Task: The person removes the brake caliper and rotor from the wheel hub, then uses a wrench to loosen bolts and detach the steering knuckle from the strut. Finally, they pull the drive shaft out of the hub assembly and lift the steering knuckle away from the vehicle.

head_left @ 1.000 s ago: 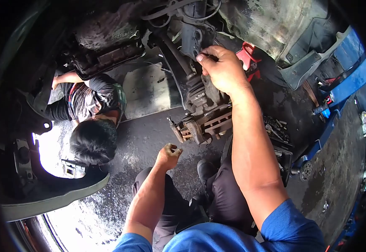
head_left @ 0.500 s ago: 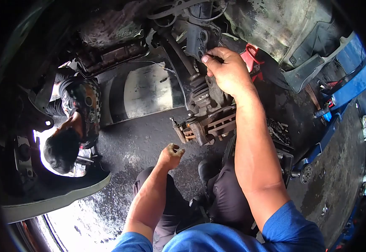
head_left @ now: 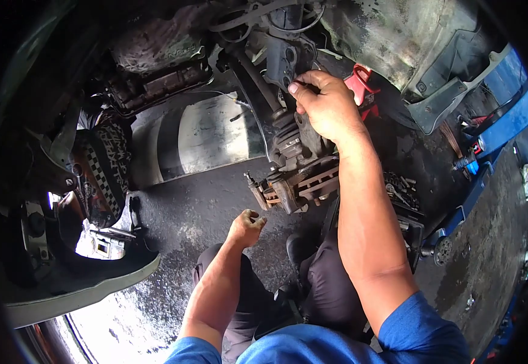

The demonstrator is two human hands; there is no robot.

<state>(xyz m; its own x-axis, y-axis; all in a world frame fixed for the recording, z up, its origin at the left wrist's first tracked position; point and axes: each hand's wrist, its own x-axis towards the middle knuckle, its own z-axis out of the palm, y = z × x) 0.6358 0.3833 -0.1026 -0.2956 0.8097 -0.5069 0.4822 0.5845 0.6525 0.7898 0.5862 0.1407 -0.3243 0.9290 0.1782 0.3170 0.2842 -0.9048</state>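
Note:
My right hand (head_left: 321, 100) is raised beside the lower bracket of the strut (head_left: 283, 60), thumb and fingers pinched together at a bolt hole. Whatever lies between the fingertips is too small or hidden to make out. Just under that hand is the steering knuckle (head_left: 311, 136), partly covered by my forearm. A drive shaft with a ribbed rubber boot (head_left: 285, 124) runs into it. Lower down sits a rusty brake disc (head_left: 321, 183) with a caliper bracket (head_left: 285, 194). My left hand (head_left: 247, 227) hangs below the bracket, apart from it, fingers loosely curled around nothing.
A co-worker in a checkered shirt (head_left: 103, 173) is crouched at the left, partly hidden by car parts. A red stand (head_left: 362, 88) is behind my right wrist. The blue lift arm (head_left: 494, 139) stands at right. A striped panel (head_left: 209, 133) lies on the floor.
The co-worker at the left has shifted, and the head that was in view no longer shows. Both of my hands stay almost where they were.

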